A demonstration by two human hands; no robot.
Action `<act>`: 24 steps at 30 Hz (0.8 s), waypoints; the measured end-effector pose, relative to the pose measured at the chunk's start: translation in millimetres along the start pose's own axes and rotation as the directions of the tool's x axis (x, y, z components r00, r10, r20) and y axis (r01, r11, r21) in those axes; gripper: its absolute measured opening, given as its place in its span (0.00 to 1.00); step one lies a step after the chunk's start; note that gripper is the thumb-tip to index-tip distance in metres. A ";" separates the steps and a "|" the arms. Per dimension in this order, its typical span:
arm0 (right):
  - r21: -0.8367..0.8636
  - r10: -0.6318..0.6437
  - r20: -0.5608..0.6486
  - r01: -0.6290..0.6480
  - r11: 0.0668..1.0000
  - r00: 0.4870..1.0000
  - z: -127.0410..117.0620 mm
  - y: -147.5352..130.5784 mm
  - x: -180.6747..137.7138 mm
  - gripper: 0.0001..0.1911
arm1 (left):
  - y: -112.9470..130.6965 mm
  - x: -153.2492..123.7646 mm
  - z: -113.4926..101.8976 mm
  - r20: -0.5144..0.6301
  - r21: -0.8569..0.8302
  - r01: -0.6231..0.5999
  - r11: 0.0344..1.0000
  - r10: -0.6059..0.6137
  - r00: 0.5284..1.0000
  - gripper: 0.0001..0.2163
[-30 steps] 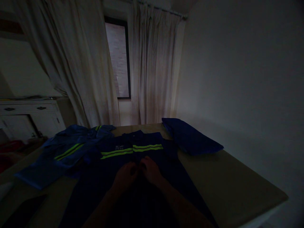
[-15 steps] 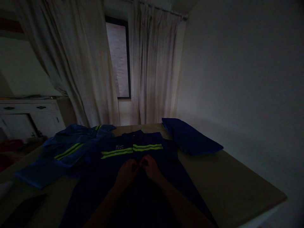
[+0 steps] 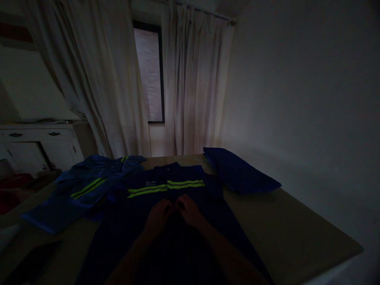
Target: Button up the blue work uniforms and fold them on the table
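Note:
A dark navy work shirt (image 3: 139, 219) with a collar and yellow-green reflective chest bands lies flat, front up, on the table. Over its middle, just below the bands, my left hand (image 3: 160, 211) and my right hand (image 3: 187, 208) almost meet. Both have curled fingers pinching at the centre front opening. The dim light hides the exact bit of cloth or fastening between the fingertips. Left of it, a lighter blue work garment (image 3: 63, 209) with similar bands lies loosely spread, touching the navy shirt's sleeve side.
A folded dark blue garment (image 3: 243, 172) rests at the table's back right, near the white wall (image 3: 297, 99). A dark flat object (image 3: 35, 259) lies at the front left of the tan table (image 3: 297, 225). Curtains (image 3: 196, 79) and a white cabinet (image 3: 56, 144) stand behind.
The view has shifted slightly, so everything sits a little further right. Both hands stay at the shirt's front opening, with only slight finger movement.

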State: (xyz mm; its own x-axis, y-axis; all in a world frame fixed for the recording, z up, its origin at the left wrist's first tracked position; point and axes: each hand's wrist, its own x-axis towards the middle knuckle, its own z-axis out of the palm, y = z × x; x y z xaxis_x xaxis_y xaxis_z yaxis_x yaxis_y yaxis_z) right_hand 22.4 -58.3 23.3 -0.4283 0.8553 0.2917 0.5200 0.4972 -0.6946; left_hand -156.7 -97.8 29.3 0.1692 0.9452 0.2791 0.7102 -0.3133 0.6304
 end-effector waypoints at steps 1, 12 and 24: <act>-0.012 -0.002 0.006 0.002 1.000 1.000 -0.6 -1.4 -0.6 0.06 | -0.3 0.2 0.2 0.006 0.001 -0.005 1.000 0.005 1.000 0.09; -0.060 -0.068 -0.068 0.064 0.996 0.995 0.3 -10.5 -3.0 0.06 | 19.5 -1.6 -2.1 -0.055 0.291 0.049 0.956 -0.035 0.998 0.05; 0.107 0.149 -0.067 -0.142 0.984 0.987 1.0 -7.4 3.3 0.06 | 29.6 -4.0 0.6 0.001 0.633 -0.052 0.773 0.067 0.998 0.09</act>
State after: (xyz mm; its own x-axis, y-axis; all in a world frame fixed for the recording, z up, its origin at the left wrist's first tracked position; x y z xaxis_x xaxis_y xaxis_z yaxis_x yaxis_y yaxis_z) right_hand 16.4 -59.3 28.8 -0.2953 0.9278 0.2281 0.4936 0.3526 -0.7950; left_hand -136.0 -110.8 46.4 0.2167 0.9223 0.3199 0.9723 -0.2335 0.0144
